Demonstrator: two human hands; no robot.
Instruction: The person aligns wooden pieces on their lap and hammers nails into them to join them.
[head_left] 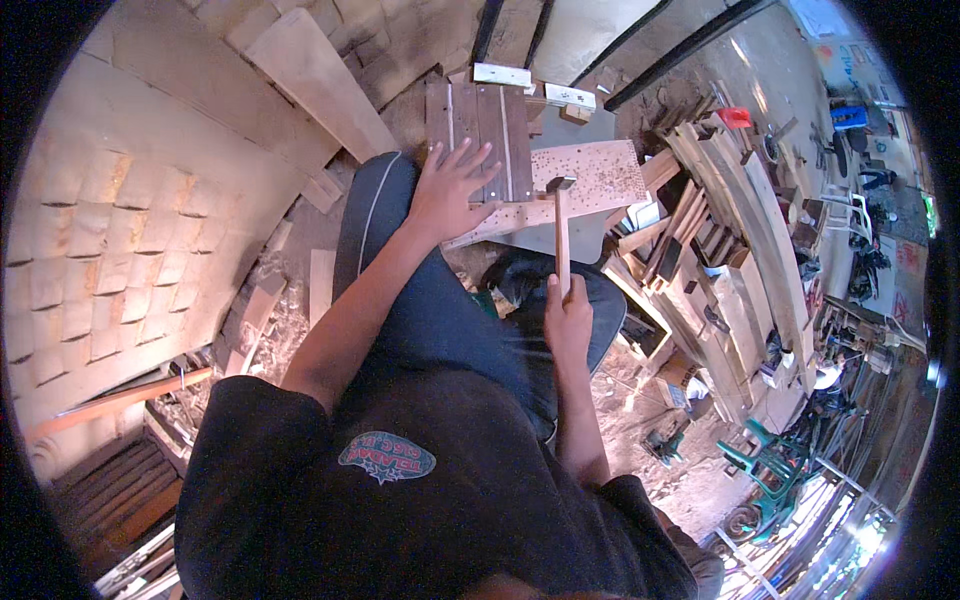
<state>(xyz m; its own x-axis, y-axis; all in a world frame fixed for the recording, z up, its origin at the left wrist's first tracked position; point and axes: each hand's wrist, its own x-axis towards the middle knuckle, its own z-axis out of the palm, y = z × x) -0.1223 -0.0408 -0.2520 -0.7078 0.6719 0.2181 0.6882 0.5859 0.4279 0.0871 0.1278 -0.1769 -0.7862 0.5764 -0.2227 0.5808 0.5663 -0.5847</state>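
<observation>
My left hand lies flat with its fingers spread on a panel of dark brown wooden slats. Pale lines run between the slats, and small bright dots sit near its lower edge. In my right hand is a hammer, gripped low on its light wooden handle. The hammer's dark head is just right of the panel, over a light wooden board covered in small dark marks. Whether the head touches the board I cannot tell. Part of the board is hidden under the panel.
Two white-faced wood blocks sit beyond the panel. A wide plank leans at the far left. Stacked timber fills the right side, with green plastic chairs at the lower right. A grey surface shows under the board.
</observation>
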